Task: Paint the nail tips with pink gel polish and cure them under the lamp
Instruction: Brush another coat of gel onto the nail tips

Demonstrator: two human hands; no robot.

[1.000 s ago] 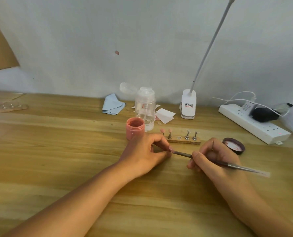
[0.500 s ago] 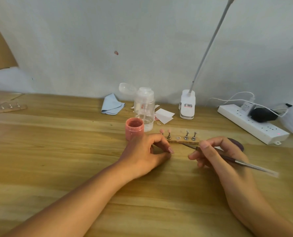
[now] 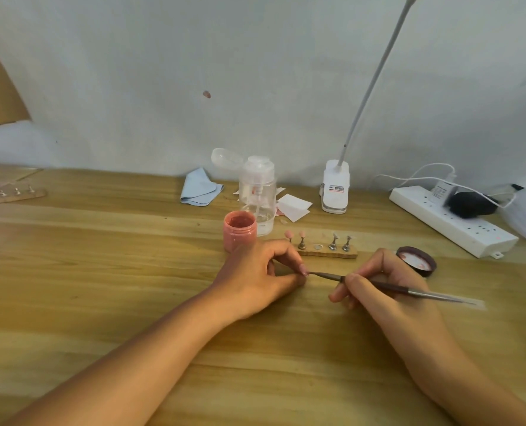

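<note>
My left hand (image 3: pixel 261 272) rests on the wooden table (image 3: pixel 102 272) and pinches a small pink nail tip (image 3: pixel 305 271) between thumb and forefinger; its holder is hidden in the fingers. My right hand (image 3: pixel 378 290) grips a thin brush (image 3: pixel 390 286) like a pen, and the bristles touch that nail tip. The open pink gel jar (image 3: pixel 240 230) stands just behind my left hand. Behind my hands a wooden strip (image 3: pixel 329 254) carries two pink tips (image 3: pixel 301 235), two clear tips (image 3: pixel 334 237) and one empty slot. The white clip lamp (image 3: pixel 335 187) stands at the wall.
The jar's dark lid (image 3: pixel 416 261) lies right of my right hand. A clear pump bottle (image 3: pixel 257 195), a blue cloth (image 3: pixel 200 187) and white paper pads (image 3: pixel 294 206) sit at the back. A power strip (image 3: pixel 452 222) lies back right. Another strip of tips (image 3: pixel 9 195) lies far left.
Half a second ago my right hand had drawn the brush back toward the wooden strip. It has now returned the bristles to the nail tip in my left fingers. My left hand stayed put.
</note>
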